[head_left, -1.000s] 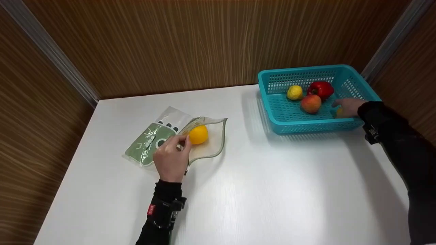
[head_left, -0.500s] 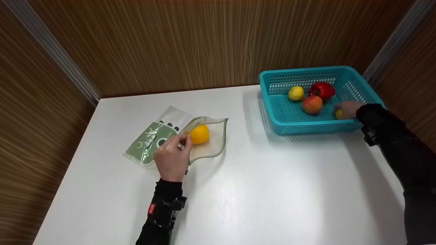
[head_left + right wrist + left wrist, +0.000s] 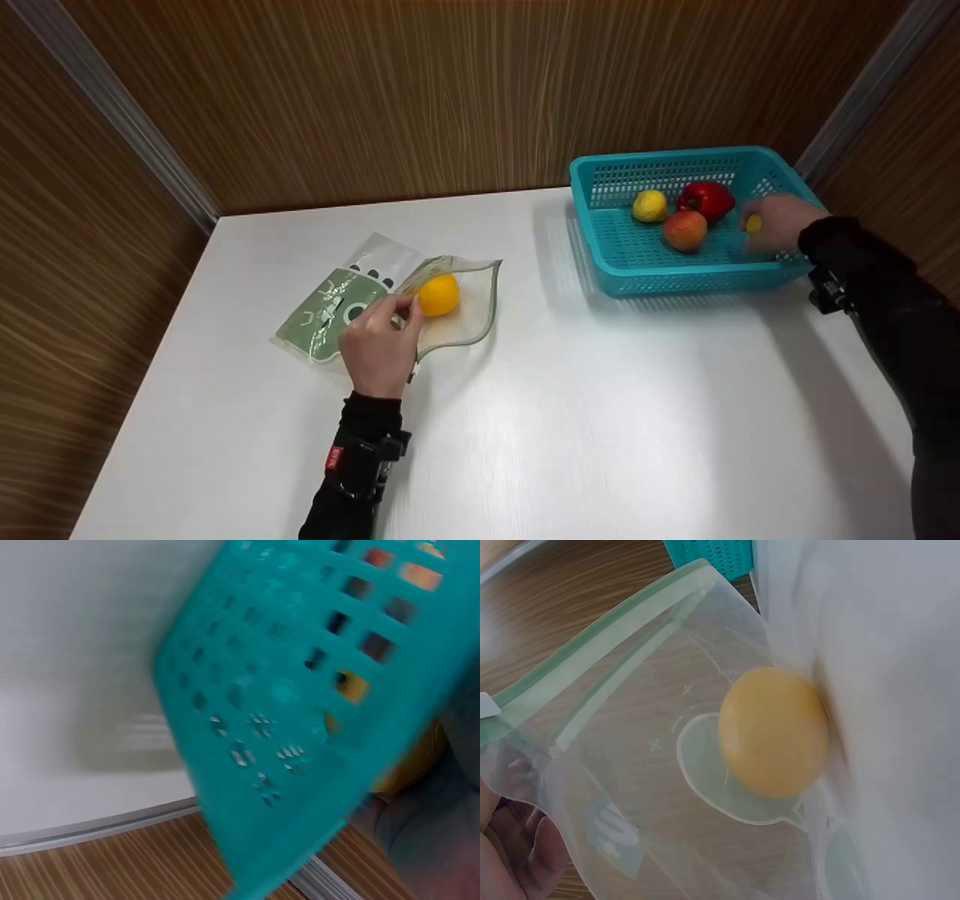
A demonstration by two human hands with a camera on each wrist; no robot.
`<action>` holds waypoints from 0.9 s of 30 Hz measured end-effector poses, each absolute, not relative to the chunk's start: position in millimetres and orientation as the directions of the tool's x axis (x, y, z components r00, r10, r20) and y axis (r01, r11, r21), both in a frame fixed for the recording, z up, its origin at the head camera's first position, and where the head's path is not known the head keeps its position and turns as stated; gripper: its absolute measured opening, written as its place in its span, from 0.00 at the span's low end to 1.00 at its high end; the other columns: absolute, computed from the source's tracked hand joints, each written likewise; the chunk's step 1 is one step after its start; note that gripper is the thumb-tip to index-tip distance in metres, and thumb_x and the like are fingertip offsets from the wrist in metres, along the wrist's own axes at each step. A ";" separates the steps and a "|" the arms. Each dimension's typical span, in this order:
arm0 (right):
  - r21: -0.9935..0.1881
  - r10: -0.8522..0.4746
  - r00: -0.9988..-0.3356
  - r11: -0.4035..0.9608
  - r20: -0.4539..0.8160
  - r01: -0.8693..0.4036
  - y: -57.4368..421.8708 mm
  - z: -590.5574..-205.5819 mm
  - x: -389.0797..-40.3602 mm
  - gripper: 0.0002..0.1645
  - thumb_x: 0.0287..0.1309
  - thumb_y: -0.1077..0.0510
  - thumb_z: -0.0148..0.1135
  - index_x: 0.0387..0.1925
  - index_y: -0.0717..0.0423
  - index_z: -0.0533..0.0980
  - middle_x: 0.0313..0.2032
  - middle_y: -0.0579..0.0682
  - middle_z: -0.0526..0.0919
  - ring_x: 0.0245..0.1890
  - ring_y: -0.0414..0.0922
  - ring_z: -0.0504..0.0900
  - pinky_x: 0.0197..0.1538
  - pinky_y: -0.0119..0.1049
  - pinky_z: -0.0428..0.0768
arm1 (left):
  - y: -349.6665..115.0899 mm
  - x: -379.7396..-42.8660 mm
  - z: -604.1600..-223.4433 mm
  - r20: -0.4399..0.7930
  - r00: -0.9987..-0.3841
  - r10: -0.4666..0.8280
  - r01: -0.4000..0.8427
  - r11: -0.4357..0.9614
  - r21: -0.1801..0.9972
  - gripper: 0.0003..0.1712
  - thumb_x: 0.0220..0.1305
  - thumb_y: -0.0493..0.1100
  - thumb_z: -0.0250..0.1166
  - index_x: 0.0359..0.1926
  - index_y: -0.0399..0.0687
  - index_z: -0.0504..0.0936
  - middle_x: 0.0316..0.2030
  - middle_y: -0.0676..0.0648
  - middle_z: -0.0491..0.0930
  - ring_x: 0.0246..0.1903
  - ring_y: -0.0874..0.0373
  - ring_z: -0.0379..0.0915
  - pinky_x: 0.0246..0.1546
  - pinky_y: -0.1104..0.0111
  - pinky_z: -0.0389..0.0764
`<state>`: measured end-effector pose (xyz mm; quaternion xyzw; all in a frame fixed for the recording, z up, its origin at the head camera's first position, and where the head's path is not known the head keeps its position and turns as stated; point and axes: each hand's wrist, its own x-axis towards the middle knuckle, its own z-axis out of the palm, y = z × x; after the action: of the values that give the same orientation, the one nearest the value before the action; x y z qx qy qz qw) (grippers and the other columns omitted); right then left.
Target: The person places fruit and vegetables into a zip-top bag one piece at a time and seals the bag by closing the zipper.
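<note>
In the head view my left hand pinches the edge of a clear zip bag with green print, lying mouth open on the table. A smooth round orange sits inside the bag, just beyond the fingertips; the left wrist view shows this orange through the clear plastic. Over the right end of a turquoise basket, my right hand grips a yellow fruit, mostly covered by the fingers. Through and past the basket wall, the right wrist view catches part of that yellow fruit.
Inside the basket lie a lemon, a red bell pepper and a peach. The white table meets wood-grain panels at the back and sides. The basket's raised rim surrounds the right hand's work.
My right hand has curled its fingers round the yellow fruit and raised it a little from the basket floor. The left hand, bag and orange stay in place.
</note>
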<state>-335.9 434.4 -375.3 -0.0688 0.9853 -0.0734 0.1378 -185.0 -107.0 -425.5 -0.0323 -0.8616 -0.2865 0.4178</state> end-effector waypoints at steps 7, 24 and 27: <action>-0.176 -0.157 -0.964 0.977 -0.213 -0.120 427.2 -351.7 -332.0 0.28 0.53 0.48 0.64 0.52 0.59 0.72 0.47 0.65 0.76 0.39 0.54 0.72 0.31 0.34 0.71 | -107.4 -185.5 -425.1 0.736 -0.652 -0.183 0.290 0.836 0.466 0.05 0.55 0.41 0.67 0.26 0.46 0.85 0.19 0.50 0.83 0.15 0.60 0.74 0.16 0.70 0.70; -0.158 -0.365 -0.931 0.921 -0.023 -0.357 345.5 -311.6 -310.8 0.21 0.50 0.55 0.66 0.47 0.55 0.75 0.49 0.61 0.72 0.42 0.54 0.70 0.39 0.41 0.73 | -108.6 -185.3 -424.6 0.735 -0.653 -0.183 0.295 0.832 0.470 0.06 0.55 0.42 0.67 0.25 0.46 0.85 0.19 0.51 0.83 0.15 0.59 0.75 0.17 0.69 0.71; -0.153 -0.407 -0.913 0.903 -0.011 -0.401 327.0 -307.4 -304.4 0.21 0.48 0.55 0.67 0.46 0.52 0.75 0.48 0.58 0.73 0.40 0.52 0.70 0.38 0.39 0.72 | -108.3 -185.3 -424.2 0.736 -0.652 -0.185 0.295 0.832 0.471 0.06 0.55 0.42 0.67 0.26 0.46 0.85 0.19 0.51 0.84 0.15 0.59 0.75 0.17 0.69 0.71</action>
<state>-304.4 327.0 -307.4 -0.2071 0.9753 -0.0740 0.0214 -185.3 -108.3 -424.2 -0.0317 -0.8617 -0.2885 0.4161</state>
